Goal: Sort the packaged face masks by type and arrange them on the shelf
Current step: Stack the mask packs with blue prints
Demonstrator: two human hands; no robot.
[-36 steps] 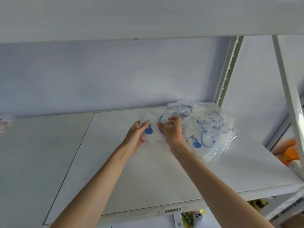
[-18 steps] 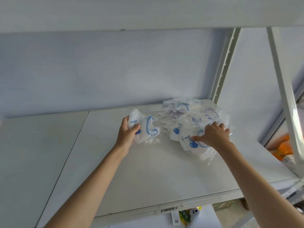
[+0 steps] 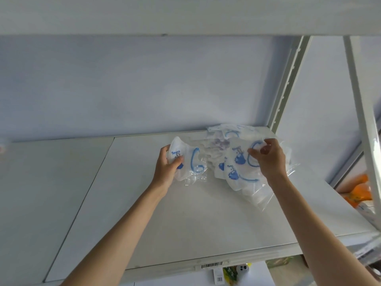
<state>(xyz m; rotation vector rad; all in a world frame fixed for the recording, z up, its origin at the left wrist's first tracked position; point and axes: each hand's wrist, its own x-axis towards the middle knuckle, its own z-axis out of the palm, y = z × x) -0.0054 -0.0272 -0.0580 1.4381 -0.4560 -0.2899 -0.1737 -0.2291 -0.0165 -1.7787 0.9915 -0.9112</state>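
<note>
A white shelf board (image 3: 185,223) carries a loose pile of packaged face masks (image 3: 233,174) at its back right, white masks with blue print and blue ear loops in clear bags. My left hand (image 3: 167,172) grips one packaged mask (image 3: 185,162), lifted and held apart to the left of the pile. My right hand (image 3: 268,157) pinches the top edge of another blue-print mask package (image 3: 240,155) at the top of the pile, raising it. A package with purplish print (image 3: 218,144) lies further back in the pile.
A second shelf board (image 3: 41,193) adjoins on the left. The shelf above (image 3: 185,15) hangs low overhead. White metal uprights (image 3: 286,83) stand at the right. Orange packages (image 3: 358,193) sit beyond the right post; small items (image 3: 237,273) show below the front edge with its barcode label.
My left hand has kept its mask to the left of the pile. My right hand, flat on the pile half a second ago, has taken hold of a top package and raised it.
</note>
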